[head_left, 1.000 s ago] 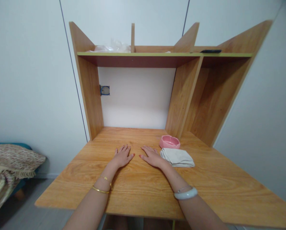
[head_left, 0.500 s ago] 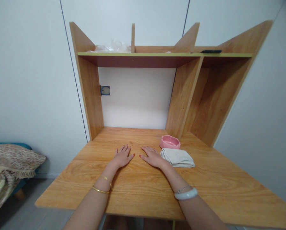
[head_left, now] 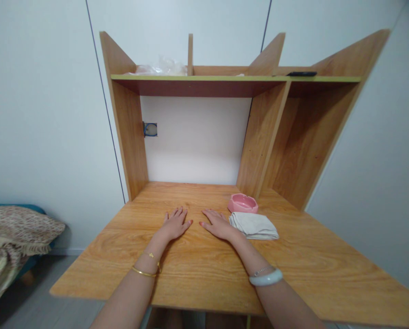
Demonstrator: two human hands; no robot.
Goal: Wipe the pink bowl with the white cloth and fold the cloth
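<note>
My left hand (head_left: 174, 225) lies flat on the wooden desk (head_left: 197, 269), palm down with fingers spread and nothing in it. Palm down too, my right hand (head_left: 217, 224) rests a short way to its right, fingers apart and holding nothing. Just beyond the right hand's outer side is a folded pale grey cloth (head_left: 255, 225); the hand and wrist lie close along its left edge, and I cannot tell whether they touch. Behind the cloth stands a pink ashtray (head_left: 242, 204) with notches in its rim.
A wooden shelf unit (head_left: 264, 137) rises from the desk's back. Its upper shelf carries a clear plastic bag (head_left: 163, 66) and a flat black object (head_left: 302, 73). An uncovered wall box (head_left: 151, 130) shows at left. A fringed blanket (head_left: 15, 233) covers blue furniture beyond the desk's left side.
</note>
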